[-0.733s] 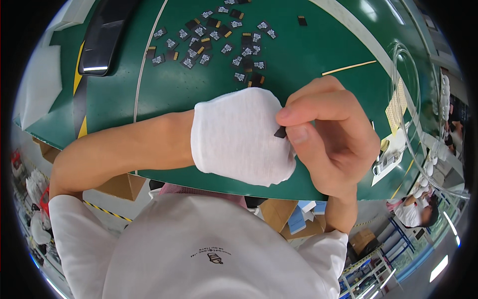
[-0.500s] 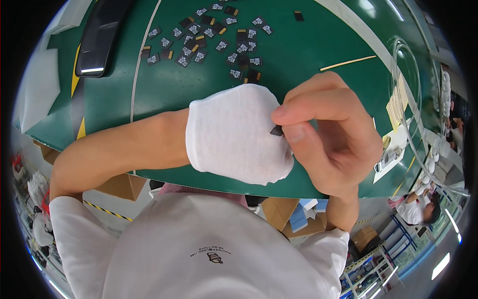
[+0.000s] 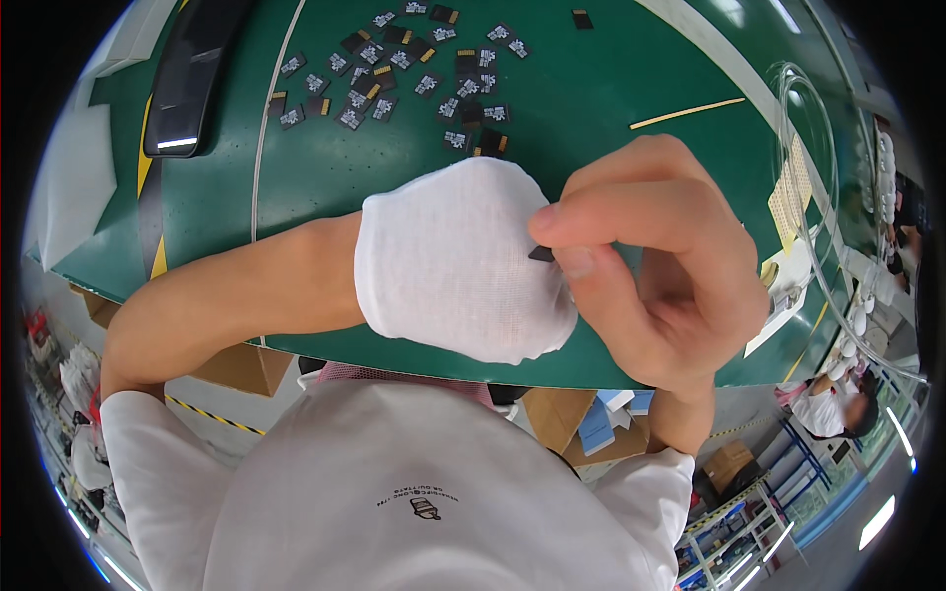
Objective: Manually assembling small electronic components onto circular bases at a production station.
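Head view: the right hand (image 3: pixel 690 295) pinches a black card (image 3: pixel 540 254) at its fingertips (image 3: pixel 579 262), over the white cloth (image 3: pixel 443 236) covering the left hand (image 3: pixel 483 281), whose grip is hidden, so I cannot tell it. More cards (image 3: pixel 384 107) lie scattered beyond on the green tabletop (image 3: pixel 567 108), a thin stick (image 3: pixel 687 113) to their right

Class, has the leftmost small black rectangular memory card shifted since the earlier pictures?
No; that memory card stays just right of the thin white line.
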`<state>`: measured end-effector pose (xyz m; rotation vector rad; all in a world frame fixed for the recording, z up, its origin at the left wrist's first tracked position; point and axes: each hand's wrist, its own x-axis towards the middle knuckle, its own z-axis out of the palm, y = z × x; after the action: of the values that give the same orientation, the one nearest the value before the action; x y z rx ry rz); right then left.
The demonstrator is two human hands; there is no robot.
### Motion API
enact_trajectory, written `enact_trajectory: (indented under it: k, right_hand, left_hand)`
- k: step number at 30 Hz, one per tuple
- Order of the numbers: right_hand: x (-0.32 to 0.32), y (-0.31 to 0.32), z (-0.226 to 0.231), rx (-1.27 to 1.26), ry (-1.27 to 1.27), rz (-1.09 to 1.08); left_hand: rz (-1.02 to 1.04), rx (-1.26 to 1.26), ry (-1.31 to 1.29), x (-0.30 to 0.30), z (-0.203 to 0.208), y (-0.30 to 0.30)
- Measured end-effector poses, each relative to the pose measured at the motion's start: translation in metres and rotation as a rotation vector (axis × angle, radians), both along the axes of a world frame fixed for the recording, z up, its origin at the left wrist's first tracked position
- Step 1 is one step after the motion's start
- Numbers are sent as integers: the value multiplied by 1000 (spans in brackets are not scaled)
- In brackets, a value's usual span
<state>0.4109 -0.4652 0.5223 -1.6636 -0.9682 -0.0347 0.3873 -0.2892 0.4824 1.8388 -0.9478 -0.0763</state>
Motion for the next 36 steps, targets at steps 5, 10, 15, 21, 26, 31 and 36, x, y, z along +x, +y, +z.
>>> enact_trajectory:
  k: [5,10,15,21,26,31,36]
  right_hand:
    - [1,-1,-3,28,-51,-3]
    - [2,-3,-3,22,-60,-3]
    - [3,-6,0,2,-39,13]
    - [-2,0,-5,10,24,-61]
    - [-3,0,-2,9,89,-29]
    - [0,-4,0,-4,57,-10]
    - [3,-6,-1,0,75,18]
  left_hand:
    - [-41,-27,-109,3,-2,0]
    - [-59,8,-232,4,-1,1]
    - [-40,-12,-244,4,-2,0]
    - [-23,-13,-252,2,-3,1]
    - [-30,-75,-208,3,-4,0]
    - [-15,-55,-237,4,-1,-2]
    - [-15,-33,-171,0,-4,-1]
